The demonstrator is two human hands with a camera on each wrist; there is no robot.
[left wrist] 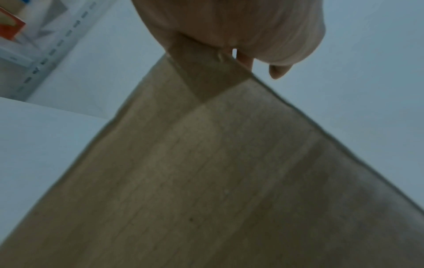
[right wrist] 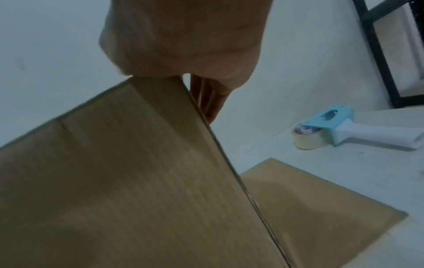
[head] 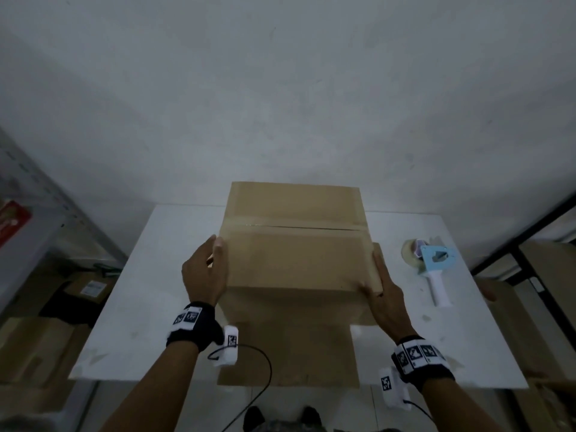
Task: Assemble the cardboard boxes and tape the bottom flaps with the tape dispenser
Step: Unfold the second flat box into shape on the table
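A brown cardboard box (head: pixel 293 254) stands on the white table (head: pixel 149 291) with its closed flaps facing up and a taped seam across the top. My left hand (head: pixel 204 272) grips its left side, thumb over the top edge. My right hand (head: pixel 381 291) grips the near right corner, thumb on top and fingers along the side. In the left wrist view the palm (left wrist: pixel 229 23) lies against the box (left wrist: pixel 206 181). In the right wrist view the fingers (right wrist: pixel 211 101) run along the edge of the box (right wrist: pixel 126 181). The blue and white tape dispenser (head: pixel 433 266) lies on the table, to the right of the box.
A flat cardboard sheet (head: pixel 290 353) lies under the box and reaches the table's near edge. A metal shelf (head: pixel 37 198) and floor boxes (head: pixel 31 347) stand at the left. More cardboard (head: pixel 514 322) and a black frame (head: pixel 530 251) are at the right.
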